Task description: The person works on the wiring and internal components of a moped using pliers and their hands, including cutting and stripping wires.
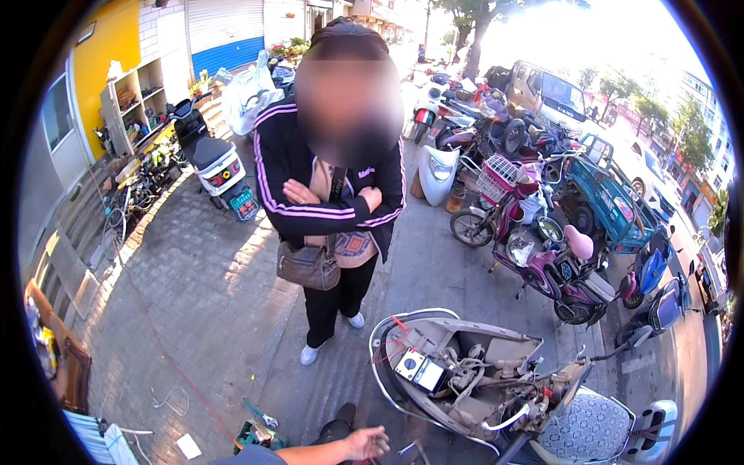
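My left hand [366, 444] reaches in from the lower edge, its fingers loosely spread and holding nothing. It is apart from the partly stripped electric scooter [484, 360] to its right, whose wiring and inner parts lie exposed. On the scooter's grey shell rests a white and black multimeter [419, 370] with a lit display and red leads. A green tool tray [260, 435] is on the ground left of my hand, partly hidden by my forearm. My right hand does not show.
A person [333, 178] stands ahead with folded arms and a brown handbag [308, 266]. Parked at right are a purple scooter [546, 267] and a blue cargo tricycle [608, 198]. A black and white scooter [217, 159] and shelves [136, 105] line the left.
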Tool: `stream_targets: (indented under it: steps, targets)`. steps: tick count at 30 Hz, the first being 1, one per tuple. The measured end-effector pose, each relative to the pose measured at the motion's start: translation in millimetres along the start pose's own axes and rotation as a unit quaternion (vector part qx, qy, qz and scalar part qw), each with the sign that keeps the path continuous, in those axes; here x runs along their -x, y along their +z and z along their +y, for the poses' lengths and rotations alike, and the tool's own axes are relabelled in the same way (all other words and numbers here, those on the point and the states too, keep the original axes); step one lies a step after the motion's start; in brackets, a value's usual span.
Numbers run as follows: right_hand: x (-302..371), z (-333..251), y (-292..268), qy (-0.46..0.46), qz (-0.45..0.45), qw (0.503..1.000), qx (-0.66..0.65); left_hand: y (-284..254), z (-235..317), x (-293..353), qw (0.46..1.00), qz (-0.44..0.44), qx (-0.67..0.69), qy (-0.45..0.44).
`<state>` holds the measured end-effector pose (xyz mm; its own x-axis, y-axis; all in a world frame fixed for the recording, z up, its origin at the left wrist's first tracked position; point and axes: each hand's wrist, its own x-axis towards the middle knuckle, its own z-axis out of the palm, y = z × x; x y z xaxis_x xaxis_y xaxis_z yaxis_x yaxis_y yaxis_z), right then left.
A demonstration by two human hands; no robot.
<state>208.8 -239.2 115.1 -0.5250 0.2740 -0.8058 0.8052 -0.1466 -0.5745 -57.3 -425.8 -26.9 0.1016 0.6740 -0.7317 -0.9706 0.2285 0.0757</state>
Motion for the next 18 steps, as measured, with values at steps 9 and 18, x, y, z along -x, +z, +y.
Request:
stream_targets:
  steps: [9,18]
  targets:
    - [77,-72,27,-0.123,-0.027,0.963,0.237,-114,-63,215,0.882,0.340,0.047,0.322]
    - [89,-166,94,-0.126,-0.012,0.909,0.398,-306,-280,234,0.788,0.601,-0.135,-0.033]
